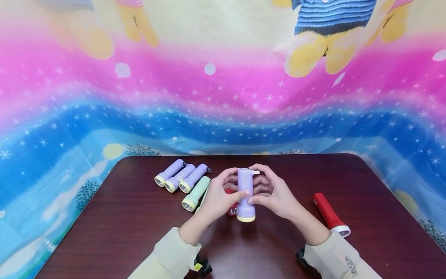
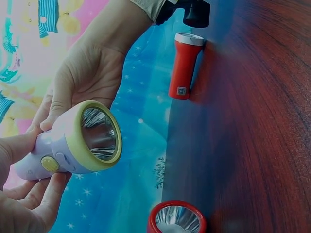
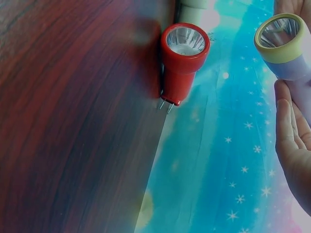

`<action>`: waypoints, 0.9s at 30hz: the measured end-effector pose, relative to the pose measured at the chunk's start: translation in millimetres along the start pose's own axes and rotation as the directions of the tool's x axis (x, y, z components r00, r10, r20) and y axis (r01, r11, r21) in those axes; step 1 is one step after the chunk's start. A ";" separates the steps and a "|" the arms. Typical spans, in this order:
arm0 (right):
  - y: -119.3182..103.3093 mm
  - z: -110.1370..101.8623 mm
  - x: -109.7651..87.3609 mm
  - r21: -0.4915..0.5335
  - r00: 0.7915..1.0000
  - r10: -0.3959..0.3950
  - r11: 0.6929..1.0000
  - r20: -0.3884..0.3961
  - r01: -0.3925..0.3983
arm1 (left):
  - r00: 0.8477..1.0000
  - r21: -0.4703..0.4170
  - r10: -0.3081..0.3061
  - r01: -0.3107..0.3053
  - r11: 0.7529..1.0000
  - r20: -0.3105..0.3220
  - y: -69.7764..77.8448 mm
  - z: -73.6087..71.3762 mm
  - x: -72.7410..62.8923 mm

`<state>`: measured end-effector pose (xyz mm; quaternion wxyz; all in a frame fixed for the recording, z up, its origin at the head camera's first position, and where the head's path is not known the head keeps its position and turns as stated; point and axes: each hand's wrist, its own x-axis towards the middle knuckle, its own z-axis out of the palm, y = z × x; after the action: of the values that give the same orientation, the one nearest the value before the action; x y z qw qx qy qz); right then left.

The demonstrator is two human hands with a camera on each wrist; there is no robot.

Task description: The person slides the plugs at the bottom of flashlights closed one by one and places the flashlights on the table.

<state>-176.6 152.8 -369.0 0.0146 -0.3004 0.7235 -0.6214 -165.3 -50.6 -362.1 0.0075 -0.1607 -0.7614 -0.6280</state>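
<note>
Torch (image 1: 245, 184), lilac, slants lens-down between left hand (image 1: 220, 197) and right hand (image 1: 278, 193); both grip it, neither nearer.

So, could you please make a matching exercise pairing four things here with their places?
Things
1. Lone purple flashlight
2. White-rimmed red flashlight
3. Red-rimmed flashlight
4. Three purple flashlights

Places, head view
A. On the table, right of the right hand
B. Partly hidden behind the left hand
C. Side by side, left of both hands
D. Held in both hands

Pairs: 1-D, 2-A, 3-B, 4-C
</note>
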 end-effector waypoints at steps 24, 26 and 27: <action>-1.3 0.8 4.2 -0.019 0.999 0.040 0.999 0.034 -0.039 | 1.000 0.009 -0.006 0.006 1.000 -0.007 -2.8 -2.5 -1.1; -1.3 0.7 4.5 -0.019 0.998 0.043 0.999 0.040 -0.042 | 1.000 0.014 -0.009 0.010 1.000 -0.006 -3.1 -2.5 -1.2; -1.4 0.6 4.7 -0.021 0.998 0.045 0.999 0.043 -0.044 | 1.000 0.018 -0.011 0.011 1.000 -0.006 -3.3 -2.5 -1.2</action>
<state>-179.6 150.0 -366.3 0.0411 -0.2978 0.7356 -0.6071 -165.4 -53.8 -365.0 0.0076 -0.1546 -0.7679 -0.6216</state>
